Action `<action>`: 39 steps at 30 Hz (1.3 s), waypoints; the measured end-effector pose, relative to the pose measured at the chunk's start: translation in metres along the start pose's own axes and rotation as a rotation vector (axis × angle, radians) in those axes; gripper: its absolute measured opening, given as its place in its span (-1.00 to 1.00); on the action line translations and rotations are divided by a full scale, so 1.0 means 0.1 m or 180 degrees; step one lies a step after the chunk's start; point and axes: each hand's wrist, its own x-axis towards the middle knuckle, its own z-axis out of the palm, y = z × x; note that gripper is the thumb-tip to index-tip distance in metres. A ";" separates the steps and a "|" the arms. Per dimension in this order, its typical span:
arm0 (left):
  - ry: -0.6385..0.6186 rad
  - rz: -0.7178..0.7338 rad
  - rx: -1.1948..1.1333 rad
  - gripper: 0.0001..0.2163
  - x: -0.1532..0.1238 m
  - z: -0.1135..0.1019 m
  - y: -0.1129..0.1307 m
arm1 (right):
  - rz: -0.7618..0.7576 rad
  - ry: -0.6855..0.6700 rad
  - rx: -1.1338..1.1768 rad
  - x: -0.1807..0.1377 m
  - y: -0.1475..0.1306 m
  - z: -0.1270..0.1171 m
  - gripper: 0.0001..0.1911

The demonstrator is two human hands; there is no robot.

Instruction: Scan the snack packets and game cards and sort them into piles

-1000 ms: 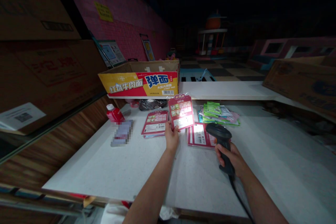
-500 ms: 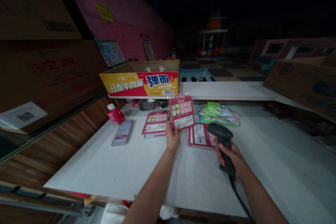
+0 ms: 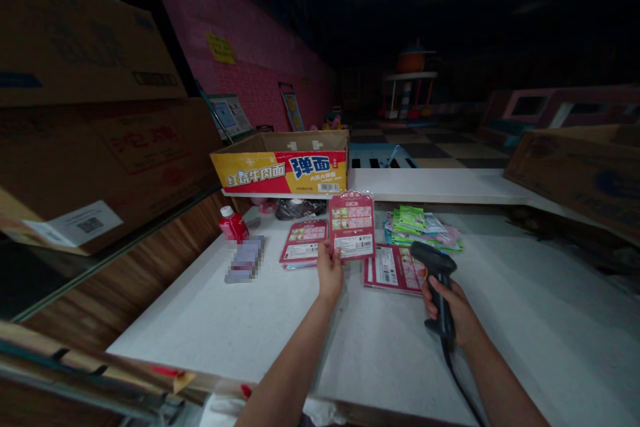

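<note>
My left hand [image 3: 331, 272] pinches the lower left corner of a pink card packet [image 3: 352, 223], tilted up with its printed, barcoded side toward me. In my right hand [image 3: 453, 307] is a black barcode scanner [image 3: 439, 280], fingers wrapped round its handle, its head leaning to the left. A cable [image 3: 457, 373] runs from the handle down past the table's front edge. Flat on the white table lie similar pink packets: a left pile [image 3: 304, 241], partly behind my left hand, and a right pile [image 3: 393, 268], partly covered by the scanner.
Green and pastel sachets [image 3: 415, 221] are heaped behind the right pile. A red bottle [image 3: 233, 225] and a blurred flat stack [image 3: 245, 259] stand at the left. An open noodle carton [image 3: 285, 172] sits on the raised shelf [image 3: 425, 185]. Large cardboard boxes [image 3: 90, 153] rise at the left.
The view has shifted a little, so the table appears lower and further right. The held packet looks more upright, and the scanner has moved slightly right of it. Both hands keep their hold.
</note>
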 end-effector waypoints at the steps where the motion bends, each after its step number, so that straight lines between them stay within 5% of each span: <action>1: 0.0119 0.0056 0.0049 -0.84 0.01 -0.08 0.02 | -0.0001 0.0019 0.0016 0.00 0.01 0.00 -0.59; 7: 0.0722 -0.0204 0.0851 -0.84 0.14 -0.69 -0.02 | -0.0009 0.0077 0.0055 0.00 0.02 0.00 -0.59; 12: 0.0522 -0.0983 0.1986 -0.80 0.26 -0.97 -0.01 | 0.0078 0.0114 0.0084 -0.04 -0.01 0.01 -0.55; 17: 0.0421 -0.0887 0.3293 -0.71 0.31 -0.99 0.11 | 0.0100 0.0181 0.0089 -0.06 -0.03 0.02 -0.54; 22: 0.0574 -0.0584 0.3702 -0.65 0.20 -0.94 0.14 | 0.0080 0.0150 0.0129 -0.05 -0.01 -0.02 -0.58; 29: -0.0314 0.0489 0.3631 -0.47 0.06 -0.73 0.17 | 0.0152 -0.0072 0.0078 0.01 0.03 -0.11 -0.62; 39: -0.0069 0.0154 0.3763 -0.46 0.03 -0.74 0.14 | 0.0191 -0.0058 0.0052 0.00 0.02 -0.10 -0.63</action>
